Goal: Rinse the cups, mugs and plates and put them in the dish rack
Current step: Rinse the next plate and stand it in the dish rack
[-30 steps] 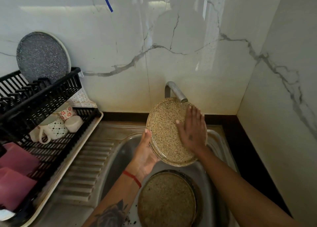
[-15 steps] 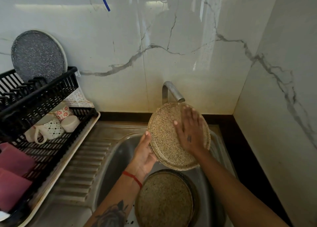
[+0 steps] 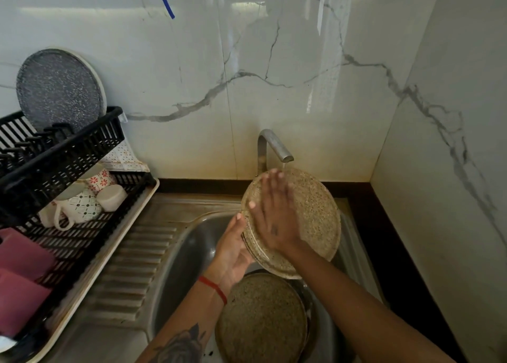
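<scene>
Plate rinse under the tap

Speckled plate (image 3: 315,220) tilts under the faucet (image 3: 275,147), over the sink (image 3: 189,253). The left hand (image 3: 233,250) grips its left rim; the right hand (image 3: 274,214) lies flat, fingers spread, on its face. Best to rub every part, turning the plate. Another plate (image 3: 260,321) waits below. Dish rack (image 3: 63,154) stands far left; marble walls enclose the corner.

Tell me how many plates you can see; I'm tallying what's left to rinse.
3: a speckled tan plate held under the tap, another tan plate in the sink, a grey plate standing in the rack. Others may lie hidden beneath.
</scene>
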Demonstrator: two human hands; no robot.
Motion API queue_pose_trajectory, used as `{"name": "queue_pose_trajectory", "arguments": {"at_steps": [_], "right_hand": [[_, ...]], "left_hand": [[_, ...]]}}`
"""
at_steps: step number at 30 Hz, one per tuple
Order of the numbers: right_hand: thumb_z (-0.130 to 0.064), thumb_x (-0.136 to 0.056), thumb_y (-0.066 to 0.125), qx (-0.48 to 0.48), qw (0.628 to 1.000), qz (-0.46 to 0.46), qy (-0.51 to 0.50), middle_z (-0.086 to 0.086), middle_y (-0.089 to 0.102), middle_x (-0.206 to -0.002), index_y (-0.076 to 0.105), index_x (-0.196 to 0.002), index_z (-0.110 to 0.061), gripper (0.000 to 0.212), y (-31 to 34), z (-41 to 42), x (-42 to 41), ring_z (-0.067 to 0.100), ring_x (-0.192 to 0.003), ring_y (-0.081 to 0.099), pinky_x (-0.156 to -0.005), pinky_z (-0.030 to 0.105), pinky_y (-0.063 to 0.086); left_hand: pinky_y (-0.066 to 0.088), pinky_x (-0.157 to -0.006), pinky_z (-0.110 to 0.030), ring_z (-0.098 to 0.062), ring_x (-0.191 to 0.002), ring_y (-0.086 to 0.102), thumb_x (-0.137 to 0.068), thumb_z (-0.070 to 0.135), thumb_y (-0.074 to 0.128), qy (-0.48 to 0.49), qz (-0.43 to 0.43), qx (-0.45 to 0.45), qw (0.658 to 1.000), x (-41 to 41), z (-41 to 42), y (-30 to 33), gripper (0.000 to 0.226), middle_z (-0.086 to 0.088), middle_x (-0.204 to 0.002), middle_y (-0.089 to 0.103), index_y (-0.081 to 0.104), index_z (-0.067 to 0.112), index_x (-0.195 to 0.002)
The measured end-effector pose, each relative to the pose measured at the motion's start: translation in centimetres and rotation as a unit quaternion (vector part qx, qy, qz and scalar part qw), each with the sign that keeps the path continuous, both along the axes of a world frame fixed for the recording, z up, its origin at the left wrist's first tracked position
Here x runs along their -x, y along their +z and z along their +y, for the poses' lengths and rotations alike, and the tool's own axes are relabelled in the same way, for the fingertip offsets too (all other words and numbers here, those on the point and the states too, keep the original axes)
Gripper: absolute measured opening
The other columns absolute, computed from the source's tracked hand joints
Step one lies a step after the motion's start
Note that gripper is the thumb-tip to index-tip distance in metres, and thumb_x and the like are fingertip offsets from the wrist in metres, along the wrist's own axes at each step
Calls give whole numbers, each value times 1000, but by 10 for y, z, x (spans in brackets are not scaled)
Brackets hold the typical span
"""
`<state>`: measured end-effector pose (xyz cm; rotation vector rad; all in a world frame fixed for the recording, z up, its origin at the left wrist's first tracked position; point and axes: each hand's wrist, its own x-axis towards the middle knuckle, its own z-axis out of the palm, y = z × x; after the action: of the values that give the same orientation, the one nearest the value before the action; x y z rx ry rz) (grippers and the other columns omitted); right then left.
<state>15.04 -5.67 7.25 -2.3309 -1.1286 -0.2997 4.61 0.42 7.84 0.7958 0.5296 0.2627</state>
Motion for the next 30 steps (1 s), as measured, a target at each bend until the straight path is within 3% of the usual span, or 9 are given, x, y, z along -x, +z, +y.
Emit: {"name": "queue_pose_trajectory", "arguments": {"at_steps": [5,8,11,14,17,22,25,27,30], "right_hand": [[-50,-101,8,83,965,-130,213,4,-1,-160,1,-153,-13,63,-40,-28,31,21,-148,-7,-119,46,0],[-48,-100,32,145,922,-246,262,4,15,-159,17,-152,-13,64,-67,-69,12,24,-147,9,-117,45,7],[-34,-85,66,197,907,-276,249,2,27,-155,32,-147,-20,72,-76,-112,-26,27,-144,22,-113,47,15],[-31,-94,48,178,927,-264,200,2,30,-152,33,-145,-24,53,-65,-141,-60,29,-142,25,-114,51,11],[-32,-90,59,132,957,-217,139,6,37,-150,46,-137,-20,50,-41,-145,-78,32,-141,27,-112,59,21],[-45,-90,50,77,949,-216,217,16,41,-146,56,-127,-4,56,3,-133,-71,36,-139,31,-112,56,26],[-30,-82,70,34,950,-195,240,22,56,-130,62,-117,5,50,25,-128,-62,41,-125,48,-102,58,39],[-26,-79,72,3,962,-147,229,22,63,-119,64,-113,4,46,40,-120,-54,39,-112,60,-92,53,50],[-31,-86,66,-12,973,-37,225,7,64,-105,63,-107,-6,33,57,-103,-48,22,-96,61,-80,34,52]], "left_hand": [[53,-77,-41,-23,-104,65,-98,38,44,52,3,-31,998,1,22,8,25,-6,-118,66,53,26,-118],[54,-76,-46,-29,-105,66,-99,44,39,49,6,-69,996,8,32,7,41,-10,-120,66,51,22,-130],[55,-77,-52,-28,-101,67,-98,45,40,50,7,-100,994,15,41,4,43,-9,-120,67,49,22,-134],[54,-79,-53,-27,-102,67,-98,44,40,34,13,-106,994,18,47,-2,44,-7,-117,68,47,23,-136],[56,-77,-49,-27,-107,65,-96,47,41,11,27,-84,996,19,47,-12,45,-7,-120,67,50,24,-134],[45,-98,-51,-32,-119,54,-101,39,38,48,106,-9,993,16,33,-34,43,-14,-128,59,52,13,-132],[54,-74,-42,-28,-92,65,-101,26,44,54,164,13,985,16,17,-42,28,-16,-100,66,61,3,-104],[58,-65,-38,-32,-75,68,-101,16,42,47,174,106,978,16,5,-45,28,-23,-82,66,57,-5,-91],[37,-104,-56,-50,-121,47,-102,20,36,53,113,251,960,13,-6,-48,38,-38,-120,52,51,-14,-107]]}}
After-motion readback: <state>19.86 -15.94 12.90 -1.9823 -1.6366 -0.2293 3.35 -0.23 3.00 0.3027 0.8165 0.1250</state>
